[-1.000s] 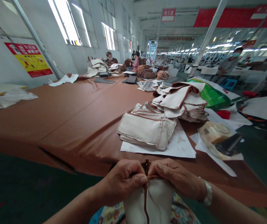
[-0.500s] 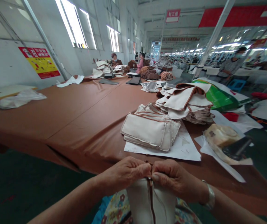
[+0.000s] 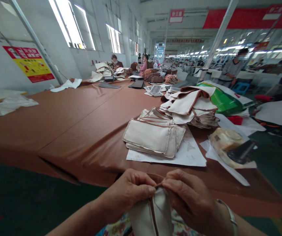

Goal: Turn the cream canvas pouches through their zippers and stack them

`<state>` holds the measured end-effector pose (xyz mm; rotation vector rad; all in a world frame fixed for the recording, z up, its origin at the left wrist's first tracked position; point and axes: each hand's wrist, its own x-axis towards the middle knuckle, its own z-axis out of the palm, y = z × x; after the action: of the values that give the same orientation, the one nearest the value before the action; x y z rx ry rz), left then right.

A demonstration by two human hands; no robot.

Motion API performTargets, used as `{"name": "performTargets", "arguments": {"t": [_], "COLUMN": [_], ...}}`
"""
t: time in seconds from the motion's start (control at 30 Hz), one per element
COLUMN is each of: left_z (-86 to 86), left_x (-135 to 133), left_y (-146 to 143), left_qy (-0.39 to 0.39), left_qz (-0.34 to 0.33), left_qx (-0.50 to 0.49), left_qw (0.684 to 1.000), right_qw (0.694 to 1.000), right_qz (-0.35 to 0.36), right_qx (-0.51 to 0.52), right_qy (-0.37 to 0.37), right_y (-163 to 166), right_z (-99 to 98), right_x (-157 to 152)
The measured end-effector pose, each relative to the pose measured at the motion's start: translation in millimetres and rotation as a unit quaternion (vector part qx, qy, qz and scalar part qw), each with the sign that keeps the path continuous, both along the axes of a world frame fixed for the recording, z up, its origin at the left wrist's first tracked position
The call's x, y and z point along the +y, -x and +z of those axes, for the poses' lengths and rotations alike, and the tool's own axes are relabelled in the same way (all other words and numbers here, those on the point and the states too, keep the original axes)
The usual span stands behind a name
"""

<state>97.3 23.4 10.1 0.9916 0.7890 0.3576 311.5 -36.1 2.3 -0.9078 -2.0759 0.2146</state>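
Both my hands meet at the bottom centre, just in front of the table's near edge. My left hand (image 3: 128, 191) and my right hand (image 3: 187, 196) are each closed in a pinch on the top edge of a cream fabric pouch (image 3: 153, 214) with brown trim, held upright over my lap. A brown seam or zipper line runs down the pouch's middle. The fingertips of the two hands almost touch. My right wrist wears a metal bracelet (image 3: 229, 214).
A long table covered in brown sheet (image 3: 69, 124) stretches ahead. On it are a stack of flat cream pouches (image 3: 153, 136) on white paper, a taller pile (image 3: 192, 108), a green bag (image 3: 226, 101) and a tape roll (image 3: 226, 139). Other people work far off.
My hands have shifted slightly lower and the pouch has tilted, with less of its front showing. The right hand has turned more over its top edge.
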Motion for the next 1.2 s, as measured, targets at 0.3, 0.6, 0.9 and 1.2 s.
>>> {"name": "performTargets", "arguments": {"t": [0.3,0.6,0.9,1.2], "left_z": [8.6,17.6,29.2,37.1], "left_x": [-2.9,0.0,2.6,5.8], "left_y": [-1.3,-2.6,3.3,1.1], "left_qy": [-0.087,-0.134,-0.089,-0.194], "left_qz": [-0.057,-0.116,-0.123,-0.146], "left_qx": [0.043,0.069,-0.018,0.035], "left_qw": [0.994,0.982,0.988,0.969], "right_qw": [0.99,0.975,0.997,0.939], "right_qz": [0.02,0.038,0.034,0.158], "right_qx": [-0.137,-0.203,-0.068,0.026], "right_qy": [-0.034,-0.087,-0.005,0.304], "right_y": [-0.8,8.4,-2.6,-1.6], "right_z": [3.8,9.5,26.7,27.7], "right_x": [1.3,13.4,-1.8,24.2]}}
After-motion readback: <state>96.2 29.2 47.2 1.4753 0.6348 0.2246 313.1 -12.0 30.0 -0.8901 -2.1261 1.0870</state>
